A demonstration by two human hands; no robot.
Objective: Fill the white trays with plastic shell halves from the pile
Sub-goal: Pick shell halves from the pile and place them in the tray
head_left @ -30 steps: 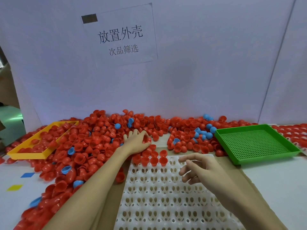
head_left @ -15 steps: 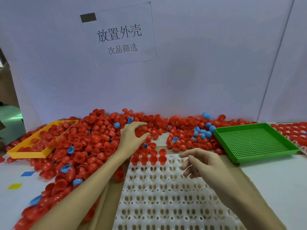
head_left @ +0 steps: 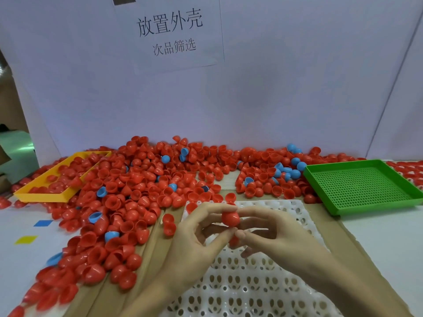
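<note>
Shell (head_left: pixel 230 218) sits dome-up between my two hands, pinched by left grip (head_left: pixel 201 227) and right grip (head_left: pixel 265 227) alike, directly above the white tray (head_left: pixel 286 209). I count one red half held, perhaps a second under it; roughly five already seated just beyond the fingertips. Pile (head_left: pixel 137 193) lies left, nearer my left hand.

This is a sorting and assembly station in a small factory or workshop. A printed paper sign (head_left: pixel 169 30) with Chinese characters is fixed to a white partition board (head_left: pixel 297 88) behind the bench. A great pile of red and blue plastic shell halves (head_left: pixel 142 193) covers the table, flanked by a yellow tray (head_left: pixel 45 196), a green perforated tray (head_left: pixel 366 186) and a white moulded tray (head_left: pixel 251 289) with rows of sockets.
</note>
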